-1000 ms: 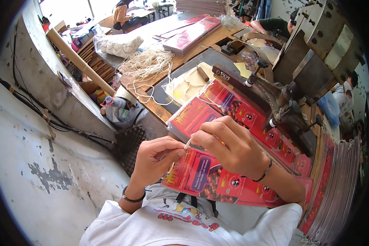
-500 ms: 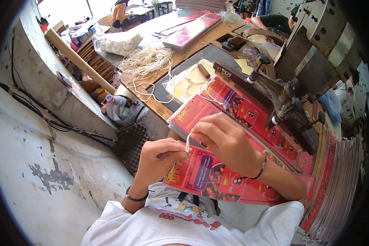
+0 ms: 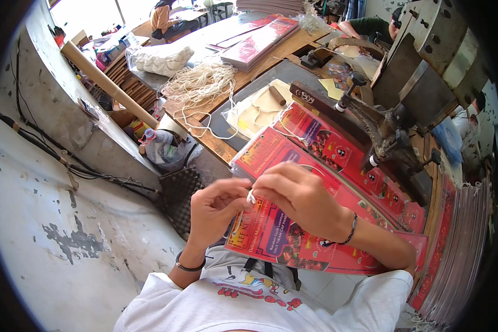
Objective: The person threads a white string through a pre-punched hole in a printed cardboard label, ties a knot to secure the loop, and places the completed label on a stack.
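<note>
A white cord [image 3: 251, 197] is bunched into a small loop or knot between my two hands, at the upper left corner of a red printed hanging card [image 3: 271, 232]. My left hand [image 3: 214, 207] pinches the cord with thumb and forefinger beside that corner. Close against it, my right hand [image 3: 300, 200] has its fingertips closed on the cord from the other side. My right wrist and forearm lie over the card, which slants down to the right in front of me. Beyond it, a stack of similar red cards [image 3: 271, 148] rests on the table, partly covered by my right hand.
A heap of white cord [image 3: 199, 83] lies on the wooden table. A wooden-handled tool [image 3: 276, 96] is on yellowish sheets. At right stand a metal clamp machine [image 3: 382, 124] and a tall stack of corded cards [image 3: 459, 238]. Another person's arm [image 3: 365, 29] shows behind.
The cord end that stood upright between my hands is now drawn into a small loop or knot. My right hand has come down slightly, closer to the left.
</note>
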{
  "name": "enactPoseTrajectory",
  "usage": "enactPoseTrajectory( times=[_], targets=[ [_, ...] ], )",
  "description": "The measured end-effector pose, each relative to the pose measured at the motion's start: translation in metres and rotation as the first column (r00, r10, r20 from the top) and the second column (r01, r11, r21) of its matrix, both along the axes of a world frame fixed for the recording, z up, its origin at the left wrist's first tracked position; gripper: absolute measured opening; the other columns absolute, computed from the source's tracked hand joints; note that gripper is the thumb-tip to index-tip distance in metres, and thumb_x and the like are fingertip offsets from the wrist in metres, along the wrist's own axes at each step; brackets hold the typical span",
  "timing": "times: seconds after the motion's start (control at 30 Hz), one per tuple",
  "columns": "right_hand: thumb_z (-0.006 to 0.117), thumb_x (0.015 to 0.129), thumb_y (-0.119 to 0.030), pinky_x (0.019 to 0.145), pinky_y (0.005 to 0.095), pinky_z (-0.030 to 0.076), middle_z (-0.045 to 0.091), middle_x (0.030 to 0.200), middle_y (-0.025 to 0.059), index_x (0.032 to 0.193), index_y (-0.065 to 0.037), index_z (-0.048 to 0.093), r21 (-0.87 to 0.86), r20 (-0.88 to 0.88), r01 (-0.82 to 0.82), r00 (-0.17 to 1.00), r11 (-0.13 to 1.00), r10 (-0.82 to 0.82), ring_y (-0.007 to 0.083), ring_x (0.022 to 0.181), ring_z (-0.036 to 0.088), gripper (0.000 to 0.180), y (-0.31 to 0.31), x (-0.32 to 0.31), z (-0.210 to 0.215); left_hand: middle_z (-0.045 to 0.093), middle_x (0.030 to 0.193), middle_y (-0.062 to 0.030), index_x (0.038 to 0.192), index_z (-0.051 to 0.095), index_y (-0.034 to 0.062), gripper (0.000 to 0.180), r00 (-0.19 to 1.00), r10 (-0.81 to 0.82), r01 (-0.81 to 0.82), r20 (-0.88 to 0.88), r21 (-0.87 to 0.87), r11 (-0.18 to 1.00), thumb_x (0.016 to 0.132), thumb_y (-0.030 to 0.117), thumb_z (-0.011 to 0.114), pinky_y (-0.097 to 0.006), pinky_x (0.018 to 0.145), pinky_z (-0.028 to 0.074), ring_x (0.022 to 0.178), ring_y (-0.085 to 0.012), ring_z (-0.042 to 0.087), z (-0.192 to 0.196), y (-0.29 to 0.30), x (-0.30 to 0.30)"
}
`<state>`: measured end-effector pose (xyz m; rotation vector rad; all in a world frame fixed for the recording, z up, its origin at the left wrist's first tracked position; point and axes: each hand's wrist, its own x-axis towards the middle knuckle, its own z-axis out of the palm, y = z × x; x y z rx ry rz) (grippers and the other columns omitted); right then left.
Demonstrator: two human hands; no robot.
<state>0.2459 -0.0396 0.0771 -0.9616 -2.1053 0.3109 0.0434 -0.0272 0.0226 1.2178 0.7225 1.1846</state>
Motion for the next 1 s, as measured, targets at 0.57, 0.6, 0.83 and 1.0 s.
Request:
enactPoseTrajectory(
  times=[0.57, 0.6, 0.83, 1.0],
  targets=[
    [0.067, 0.088, -0.006, 0.077, 0.0388, 0.054, 0.065, 0.092, 0.0138, 0.101, 0.003, 0.066, -0.193, -0.043, -0.066, 0.997, 0.979, 0.059, 0.0312, 0.089, 0.065, 0.016, 0.004, 0.003, -0.008, 0.071, 0.091, -0.0096, 0.113, 0.072, -0.0008, 0.027, 0.972, -0.014, 0.089, -0.236, 0.311, 0.946, 0.087, -0.005, 0.07, -0.024, 0.067, 0.057, 0.076, -0.0115, 0.07, -0.007, 0.017, -0.005],
    [0.067, 0.088, -0.006, 0.077, 0.039, 0.054, 0.065, 0.092, 0.0141, 0.101, 0.003, 0.066, -0.176, -0.049, -0.074, 0.997, 0.982, 0.066, 0.0313, 0.088, 0.065, 0.015, 0.005, 0.003, -0.009, 0.071, 0.09, -0.0093, 0.114, 0.072, 0.0, 0.028, 0.967, -0.005, 0.087, -0.255, 0.311, 0.946, 0.087, -0.004, 0.071, -0.023, 0.066, 0.056, 0.076, -0.0112, 0.07, -0.004, 0.016, -0.005],
    [0.068, 0.089, -0.005, 0.076, 0.0386, 0.054, 0.064, 0.091, 0.0135, 0.099, 0.002, 0.066, -0.175, -0.069, -0.071, 0.996, 0.982, 0.06, 0.0306, 0.087, 0.065, 0.012, 0.005, 0.0, -0.014, 0.07, 0.088, -0.0077, 0.11, 0.073, -0.0002, 0.024, 0.963, -0.065, 0.162, -0.262, 0.365, 0.917, 0.086, -0.001, 0.072, -0.024, 0.065, 0.056, 0.077, -0.0111, 0.071, -0.005, 0.022, -0.008],
    [0.068, 0.088, -0.006, 0.076, 0.0381, 0.054, 0.063, 0.093, 0.011, 0.098, -0.001, 0.064, -0.069, -0.074, -0.034, 0.997, 0.997, 0.029, 0.0288, 0.089, 0.065, 0.012, 0.005, 0.003, 0.0, 0.072, 0.084, -0.0096, 0.1, 0.073, -0.0031, 0.018, 0.974, -0.101, 0.134, -0.202, 0.159, 0.978, 0.082, -0.006, 0.074, -0.025, 0.067, 0.058, 0.076, -0.0138, 0.072, 0.0, 0.014, -0.01]
  ],
)
